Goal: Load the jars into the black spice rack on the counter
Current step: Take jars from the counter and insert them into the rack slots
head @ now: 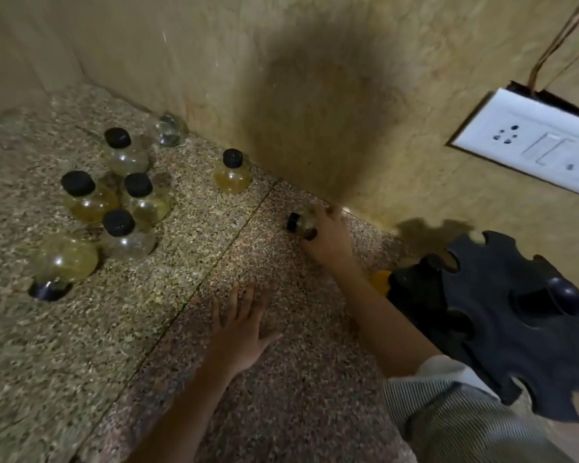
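Note:
My right hand [328,233] grips a small glass jar [302,224] with a black cap, held sideways just above the speckled counter [168,345] near the wall. Flat on the counter in front of me lies my left hand [239,324], fingers spread and holding nothing. The black spice rack [502,315], with notched round tiers, stands at the right, beside my right forearm. Several more round jars with black caps [136,200] stand clustered at the left. One jar [232,173] stands alone nearer the wall. Another [64,262] rests upside down on its cap, and one [169,128] lies capless at the back.
A white socket plate [532,142] hangs loose on the tan wall at upper right, with wires above it. Something yellow [380,282] shows behind my right forearm at the rack's foot.

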